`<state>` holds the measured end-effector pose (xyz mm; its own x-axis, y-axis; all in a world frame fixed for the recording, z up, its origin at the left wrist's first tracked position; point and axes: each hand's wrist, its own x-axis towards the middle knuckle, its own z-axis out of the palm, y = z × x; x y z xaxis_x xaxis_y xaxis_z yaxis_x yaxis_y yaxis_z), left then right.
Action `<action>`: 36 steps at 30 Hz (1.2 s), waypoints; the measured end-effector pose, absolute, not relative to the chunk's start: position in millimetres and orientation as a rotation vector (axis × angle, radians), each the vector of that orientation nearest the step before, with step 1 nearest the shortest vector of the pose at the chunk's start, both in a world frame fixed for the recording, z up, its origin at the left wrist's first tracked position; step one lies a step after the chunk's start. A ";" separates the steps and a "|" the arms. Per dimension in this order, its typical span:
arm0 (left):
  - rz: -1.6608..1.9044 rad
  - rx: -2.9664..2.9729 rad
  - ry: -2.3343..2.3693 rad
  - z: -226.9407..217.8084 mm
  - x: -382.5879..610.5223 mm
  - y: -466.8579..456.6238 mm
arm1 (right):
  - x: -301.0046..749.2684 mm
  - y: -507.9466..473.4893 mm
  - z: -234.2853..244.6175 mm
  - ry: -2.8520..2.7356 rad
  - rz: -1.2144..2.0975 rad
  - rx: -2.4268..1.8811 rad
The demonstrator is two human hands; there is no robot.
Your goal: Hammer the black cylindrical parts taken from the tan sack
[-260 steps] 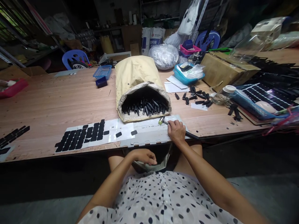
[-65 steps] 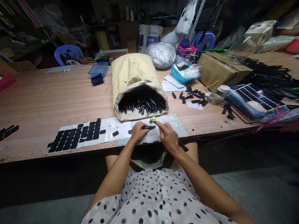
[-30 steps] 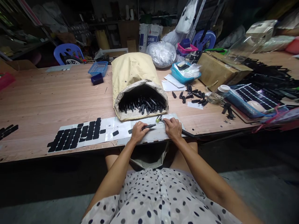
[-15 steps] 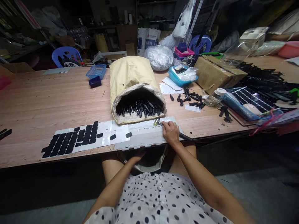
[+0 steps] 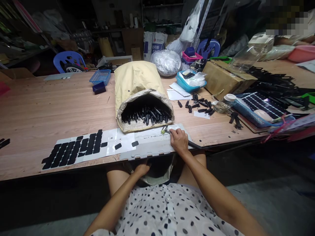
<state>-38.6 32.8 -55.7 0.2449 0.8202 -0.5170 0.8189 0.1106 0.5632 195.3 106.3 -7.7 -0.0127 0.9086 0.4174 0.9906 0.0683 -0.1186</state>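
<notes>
My right hand [image 5: 179, 140] is wrapped round the black handle of a small hammer [image 5: 196, 144], which lies along the grey board [image 5: 152, 148] at the table's front edge. The hammer's shiny head with a yellowish face points left, close to the sack's mouth. Below the table edge, my left hand [image 5: 142, 170] is curled at the opening of a pale bag [image 5: 159, 180] between my knees; what its fingers hold, if anything, is hidden. A yellow sack [image 5: 139, 77] lies on the table with its mouth toward me, and several slim black pieces [image 5: 154, 115] show inside.
Flat black pads [image 5: 66, 152] lie in rows on white sheets at the left. To the right are loose black parts [image 5: 203, 104], a cardboard box [image 5: 222, 78], a blue basin [image 5: 189, 86] and a blue tray [image 5: 256, 113]. Small blue baskets [image 5: 100, 77] stand behind.
My left hand has come slightly back out from under the table edge and shows more fully. The right hand keeps its hold on the hammer. The view has shifted slightly.
</notes>
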 end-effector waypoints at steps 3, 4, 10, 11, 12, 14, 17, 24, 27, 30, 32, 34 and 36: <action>-0.089 1.779 1.132 -21.9 -39.8 24.3 | 194.9 105.4 -7.2 -1.972 -0.289 -1.896; -0.088 1.784 0.968 -8.1 -40.1 28.2 | 194.6 105.2 -7.1 -1.973 -0.287 -1.898; 0.535 1.650 1.248 54.0 -33.4 121.7 | 193.4 105.6 -6.1 -1.974 -0.278 -1.900; 0.667 1.677 1.430 56.9 -30.1 141.4 | 193.3 105.8 -5.9 -1.974 -0.278 -1.900; 0.758 1.706 1.609 57.8 -26.3 159.4 | 193.3 106.0 -5.8 -1.974 -0.277 -1.901; 0.804 1.745 1.892 55.4 -17.7 187.4 | 193.5 106.3 -5.6 -1.977 -0.274 -1.903; 0.693 1.779 2.086 48.6 -6.7 206.5 | 193.6 106.6 -5.4 -1.984 -0.265 -1.902; 0.631 1.877 2.074 50.8 -14.9 194.4 | 191.6 106.3 -3.2 -1.964 -0.252 -1.898; 0.735 1.949 1.848 51.2 -26.9 176.2 | 190.8 106.4 -2.8 -1.957 -0.248 -1.895; 0.765 2.025 1.544 43.4 -32.4 151.0 | 190.5 106.8 -3.4 -1.953 -0.240 -1.902; 0.740 2.050 1.425 34.5 -31.7 135.4 | 190.7 107.0 -4.0 -1.953 -0.236 -1.906; 0.719 2.059 1.379 25.3 -29.1 124.4 | 191.1 107.3 -4.5 -1.951 -0.236 -1.909; 0.725 2.061 1.371 17.8 -26.6 118.7 | 191.5 107.6 -4.8 -1.949 -0.238 -1.912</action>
<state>-26.6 118.7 17.8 0.3324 0.9340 0.1310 0.6344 -0.3242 0.7017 191.5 107.6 -4.8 0.0142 0.9191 0.3937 0.9868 0.0506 -0.1537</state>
